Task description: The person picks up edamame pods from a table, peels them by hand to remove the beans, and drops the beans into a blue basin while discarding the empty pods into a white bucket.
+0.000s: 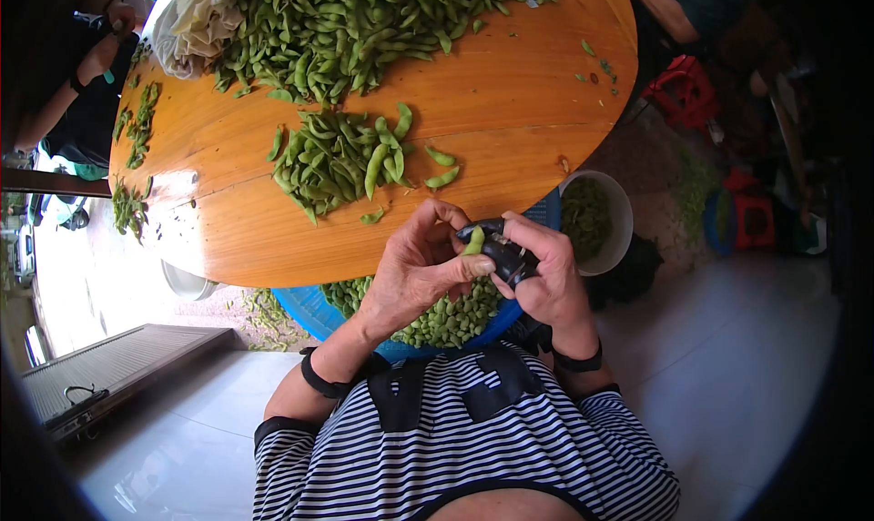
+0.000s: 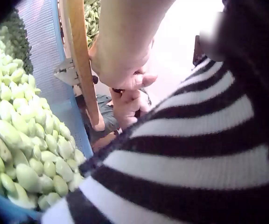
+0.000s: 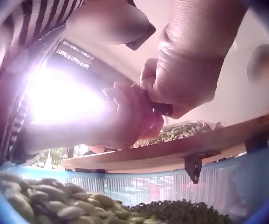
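Observation:
Over the front edge of the table, my left hand (image 1: 405, 271) pinches a green bean pod (image 1: 474, 240) between thumb and fingers. Close against it, my right hand (image 1: 553, 271) grips a glossy black hand tool (image 1: 512, 263), whose dark parts lie on either side of the pod. What kind of tool it is, I cannot tell. Below both hands sits a blue basket (image 1: 300, 310) full of shelled green beans (image 2: 24, 135). A small heap of whole pods (image 1: 332, 161) lies on the wooden table (image 1: 246, 239) just ahead, with several loose pods (image 1: 442, 177) beside it.
A large mound of pods (image 1: 346, 30) and a crumpled plastic bag (image 1: 196, 25) cover the far table. To the right stands a white bucket (image 1: 625, 234) holding green pods. Other people's arms (image 1: 665, 7) show at the table's sides. A red stool (image 1: 685, 91) stands beyond.

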Demonstrator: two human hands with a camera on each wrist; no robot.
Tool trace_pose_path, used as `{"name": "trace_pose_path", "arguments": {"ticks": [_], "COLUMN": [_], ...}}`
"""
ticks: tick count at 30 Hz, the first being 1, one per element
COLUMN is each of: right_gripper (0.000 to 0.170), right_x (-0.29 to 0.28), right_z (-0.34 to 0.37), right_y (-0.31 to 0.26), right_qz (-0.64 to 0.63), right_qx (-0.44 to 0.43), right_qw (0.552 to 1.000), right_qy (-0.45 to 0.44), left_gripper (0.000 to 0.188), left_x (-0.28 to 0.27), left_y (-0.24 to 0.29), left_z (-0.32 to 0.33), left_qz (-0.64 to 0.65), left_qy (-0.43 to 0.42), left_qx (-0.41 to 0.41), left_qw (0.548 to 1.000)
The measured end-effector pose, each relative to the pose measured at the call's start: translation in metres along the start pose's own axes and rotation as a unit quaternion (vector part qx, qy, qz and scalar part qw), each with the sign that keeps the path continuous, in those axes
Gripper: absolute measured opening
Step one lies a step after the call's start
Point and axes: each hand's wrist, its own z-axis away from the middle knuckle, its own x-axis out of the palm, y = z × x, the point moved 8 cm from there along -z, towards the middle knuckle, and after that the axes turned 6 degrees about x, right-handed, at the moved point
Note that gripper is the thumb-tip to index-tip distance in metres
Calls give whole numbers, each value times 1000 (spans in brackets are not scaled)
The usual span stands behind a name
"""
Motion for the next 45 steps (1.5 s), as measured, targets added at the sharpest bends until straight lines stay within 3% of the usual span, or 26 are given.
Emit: {"name": "trace_pose_path", "arguments": {"ticks": [3,5,6,8,9,12,14,16,18,22,32,35,38,40,45], "right_gripper": [26,26,25,24,23,23,24,30,42,49,43,39,34,31,28], "right_x": [-2,-4,-4,-3,-3,0,8,11,21,30,30,28,24,19,3], "right_z": [6,6,6,7,6,6,8,16,21,23,22,20,20,20,20], "right_y": [-6,-11,-9,-6,-4,0,1,-14,-11,-13,-14,-17,-17,-13,-20], "right_qz": [90,96,99,100,93,93,99,208,250,272,283,287,288,278,214], "right_qx": [-13,-46,-35,-26,-19,-4,4,-79,-87,-119,-144,-149,-160,-144,-126], "right_qw": [996,994,994,995,995,995,994,960,951,940,926,922,915,918,936], "right_qy": [19,26,24,19,15,32,53,167,159,166,204,212,234,243,249], "left_gripper": [19,12,12,16,16,23,27,27,30,28,35,37,41,38,16], "left_x": [0,3,3,10,7,5,-3,-6,-4,-7,0,-1,1,2,4], "left_y": [0,17,19,34,37,32,26,17,11,-1,-10,-17,-17,-23,-8], "left_z": [0,1,2,7,7,5,5,4,4,6,3,2,-1,1,3], "left_qz": [-44,-283,-283,-433,-433,-406,-328,-289,-220,-82,-31,-18,-7,105,57], "left_qy": [-18,-39,-39,-70,-69,-94,-26,-15,26,102,131,141,117,120,81], "left_qx": [-5,70,70,153,153,90,29,13,-9,38,64,20,64,0,51], "left_qw": [999,956,956,886,885,905,944,957,975,991,989,990,991,987,994]}}
